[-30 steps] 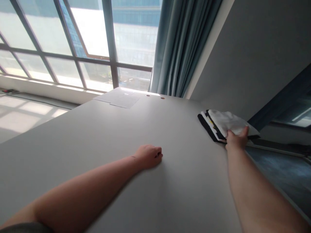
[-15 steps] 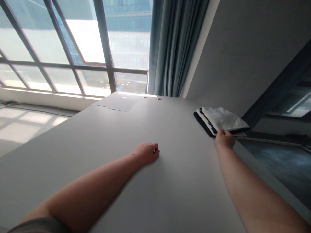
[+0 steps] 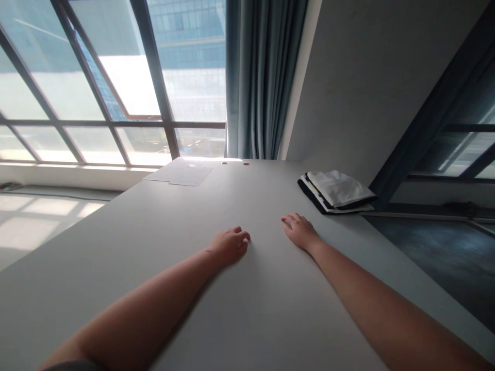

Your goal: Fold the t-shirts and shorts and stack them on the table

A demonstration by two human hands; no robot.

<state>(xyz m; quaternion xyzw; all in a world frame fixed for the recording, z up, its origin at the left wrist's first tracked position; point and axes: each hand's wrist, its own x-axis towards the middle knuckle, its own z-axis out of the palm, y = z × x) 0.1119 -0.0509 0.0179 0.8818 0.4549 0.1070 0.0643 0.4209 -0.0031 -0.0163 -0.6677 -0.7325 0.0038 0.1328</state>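
Note:
My left hand (image 3: pixel 231 245) rests on the white table (image 3: pixel 247 319), palm down, its fingers loosely bent and slightly apart with nothing in them. To its right, my right hand (image 3: pixel 299 230) lies on the same surface with fingers spread and empty. Just beyond the right hand, at the table's right side, sits a folded stack of white and black cloth (image 3: pixel 340 189). It looks like folded garments, with a small yellow bit showing between the layers; the exact kind cannot be made out. Neither hand touches the stack.
Flat sheets of paper (image 3: pixel 189 176) lie at the far left of the table. Two small round holes (image 3: pixel 246 164) pierce the far edge. Behind stand a blue-grey curtain (image 3: pixel 263 77), large windows and a grey wall (image 3: pixel 356 87). Dark floor (image 3: pixel 429 252) shows past the right edge.
My right hand has let go of the folded cloth stack and moved left, onto the table near my left hand. The left hand's fingers have loosened. The view has shifted slightly.

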